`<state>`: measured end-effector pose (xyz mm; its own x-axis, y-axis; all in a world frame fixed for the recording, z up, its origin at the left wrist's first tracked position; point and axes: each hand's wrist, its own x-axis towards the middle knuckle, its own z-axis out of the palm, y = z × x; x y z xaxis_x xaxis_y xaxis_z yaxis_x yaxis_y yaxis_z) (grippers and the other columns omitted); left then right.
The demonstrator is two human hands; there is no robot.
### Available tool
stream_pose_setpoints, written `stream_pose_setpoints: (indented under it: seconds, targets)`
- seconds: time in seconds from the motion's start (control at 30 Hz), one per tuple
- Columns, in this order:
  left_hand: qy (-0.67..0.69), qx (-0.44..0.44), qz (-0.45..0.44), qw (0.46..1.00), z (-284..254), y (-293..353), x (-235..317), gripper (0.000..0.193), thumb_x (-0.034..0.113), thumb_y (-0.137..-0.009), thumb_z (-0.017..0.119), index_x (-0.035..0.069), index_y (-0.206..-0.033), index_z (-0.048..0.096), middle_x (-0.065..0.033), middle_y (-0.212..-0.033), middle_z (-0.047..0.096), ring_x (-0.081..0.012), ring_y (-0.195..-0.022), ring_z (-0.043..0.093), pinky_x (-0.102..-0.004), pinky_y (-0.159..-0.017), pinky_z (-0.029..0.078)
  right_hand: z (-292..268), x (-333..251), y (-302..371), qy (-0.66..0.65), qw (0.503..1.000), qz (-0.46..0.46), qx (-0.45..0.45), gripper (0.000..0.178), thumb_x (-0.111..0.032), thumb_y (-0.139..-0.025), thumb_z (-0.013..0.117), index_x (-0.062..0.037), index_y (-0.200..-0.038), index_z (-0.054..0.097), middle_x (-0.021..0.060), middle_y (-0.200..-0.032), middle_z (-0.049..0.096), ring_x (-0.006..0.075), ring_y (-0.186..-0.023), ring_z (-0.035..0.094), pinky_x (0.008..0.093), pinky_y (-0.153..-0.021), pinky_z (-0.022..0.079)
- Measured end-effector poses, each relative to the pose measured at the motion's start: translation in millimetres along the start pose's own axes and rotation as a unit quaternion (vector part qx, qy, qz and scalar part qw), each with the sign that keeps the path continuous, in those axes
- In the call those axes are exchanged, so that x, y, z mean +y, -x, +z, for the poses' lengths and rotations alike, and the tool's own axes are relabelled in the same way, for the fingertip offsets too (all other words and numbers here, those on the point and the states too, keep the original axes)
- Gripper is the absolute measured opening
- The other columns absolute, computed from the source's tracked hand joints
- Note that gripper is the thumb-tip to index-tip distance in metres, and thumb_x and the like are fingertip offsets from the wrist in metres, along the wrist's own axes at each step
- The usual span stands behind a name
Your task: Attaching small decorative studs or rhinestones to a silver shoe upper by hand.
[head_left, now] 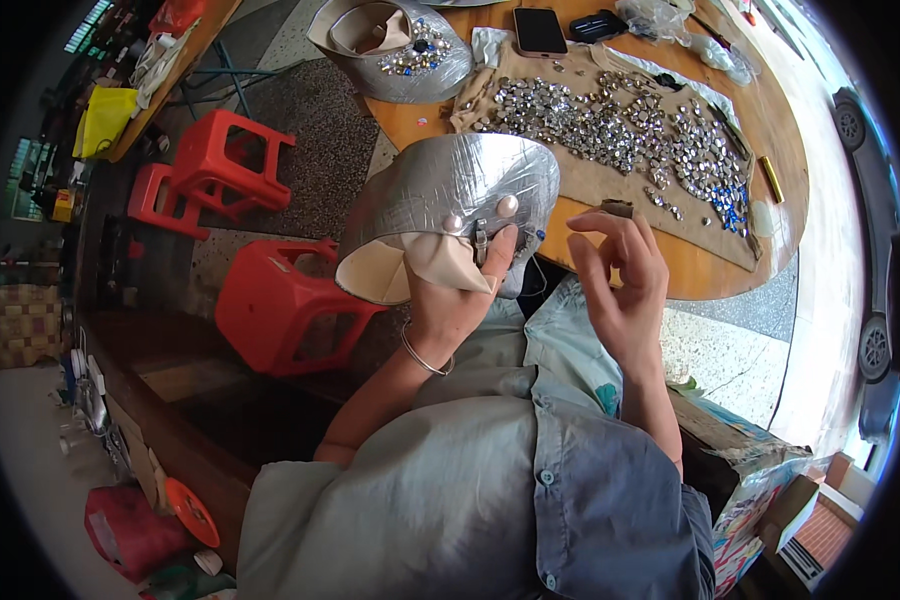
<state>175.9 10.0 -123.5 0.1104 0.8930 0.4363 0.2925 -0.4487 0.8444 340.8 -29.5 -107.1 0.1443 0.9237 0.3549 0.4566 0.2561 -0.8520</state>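
My left hand (460, 300) grips a stiff, curved silver fabric piece (450, 180) with cream lining, held up over my lap at the table's near edge. Its thumb presses beside a silver jewel (481, 240) on the piece; two round pearls (507, 206) sit just above. A small blue stone (541, 235) shows near the right edge. My right hand (625, 285) is raised just right of the piece, thumb and forefinger brought close in a pinch; anything between them is too small to make out. A dark band (617, 208) shows at one of its fingers.
Loose clear and blue stones (610, 130) lie on a brown cloth (610, 190) across the wooden table (785, 130). Farther back are a second silver piece (420, 75) with jewels and a phone (540, 32). Red stools (280, 305) stand to the left; a carton (755, 500) is at the lower right.
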Motion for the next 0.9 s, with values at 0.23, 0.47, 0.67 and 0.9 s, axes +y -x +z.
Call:
stream_pose_setpoints:
  seconds: [0.23, 0.47, 0.67, 0.9]
  targets:
    - [-0.025, -0.031, 0.023, 0.999, 6, 2, -8, 0.017, 0.008, -0.079, 0.067, 0.000, -0.094, 0.064, -0.0116, -0.082, 0.066, -0.0246, -0.071, 0.064, -0.0350, -0.064, 0.049, 8, 17, -9, 0.154, 0.977, -0.140, -0.057, 0.014, -0.003, -0.078, 0.066, -0.0058, -0.091, 0.064, 0.0069, -0.076, 0.056, 0.0198, -0.053, 0.052, 0.0285, -0.049, 0.040]
    - [-0.116, -0.059, 0.147, 0.981, -4, -4, -12, 0.019, 0.009, -0.078, 0.068, -0.001, -0.094, 0.063, -0.0113, -0.083, 0.065, -0.0256, -0.072, 0.064, -0.0353, -0.066, 0.049, 4, 18, -20, 0.054, 0.982, -0.065, -0.171, 0.008, -0.004, -0.079, 0.065, -0.0037, -0.087, 0.063, 0.0054, -0.073, 0.054, 0.0162, -0.056, 0.052, 0.0308, -0.050, 0.040]
    - [-0.004, -0.114, 0.065, 0.991, -9, -18, -28, 0.024, 0.011, -0.077, 0.070, 0.000, -0.097, 0.062, -0.0113, -0.090, 0.064, -0.0266, -0.079, 0.062, -0.0362, -0.074, 0.047, 0, 31, -33, 0.035, 0.965, -0.099, -0.238, 0.009, -0.003, -0.076, 0.065, -0.0034, -0.084, 0.062, 0.0053, -0.073, 0.055, 0.0179, -0.062, 0.058, 0.0304, -0.055, 0.044]
    - [-0.083, -0.129, 0.087, 0.984, -2, -17, -40, 0.027, 0.013, -0.075, 0.071, 0.002, -0.098, 0.062, -0.0133, -0.090, 0.064, -0.0297, -0.081, 0.063, -0.0373, -0.071, 0.049, 14, 31, -24, 0.140, 0.961, -0.108, -0.213, 0.013, -0.001, -0.065, 0.062, -0.0029, -0.077, 0.057, 0.0078, -0.073, 0.055, 0.0262, -0.067, 0.060, 0.0350, -0.059, 0.047]
